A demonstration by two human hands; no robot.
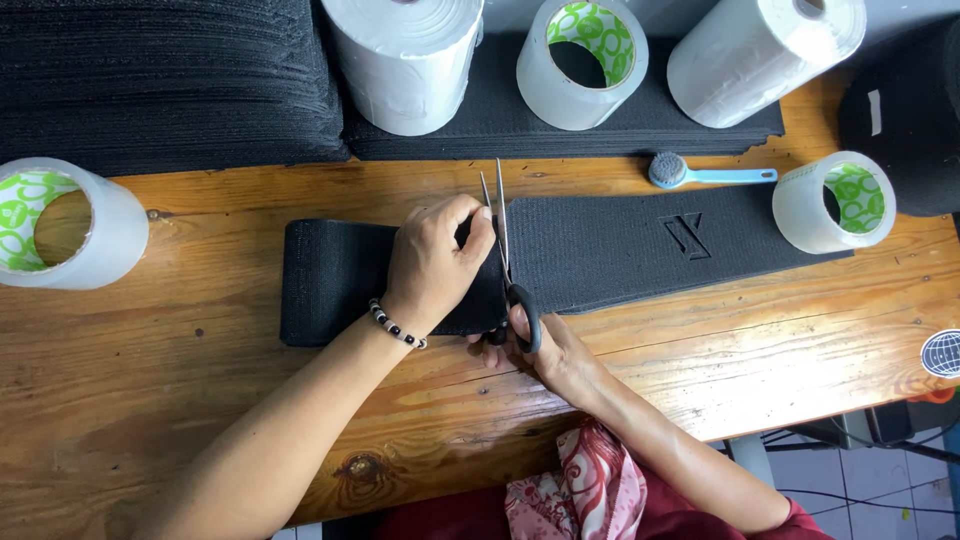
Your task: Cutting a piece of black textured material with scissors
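A long black knitted band (pixel 610 250) lies flat across the wooden table (pixel 150 380), its left end folded over. My left hand (pixel 435 262), with a bead bracelet at the wrist, presses down on the band near its middle. Just to the right, my right hand (pixel 545 345) grips black-handled scissors (pixel 503 255). Their blades are parted and point away from me, over the band beside my left fingers. A raised emblem (pixel 685 235) sits on the band's right part.
Stacks of black material (pixel 160 80) fill the back left and back middle. Three white rolls (pixel 405 60) stand or lie on them. Tape rolls sit at the left edge (pixel 60 225) and right (pixel 835 200). A blue brush (pixel 705 173) lies behind the band.
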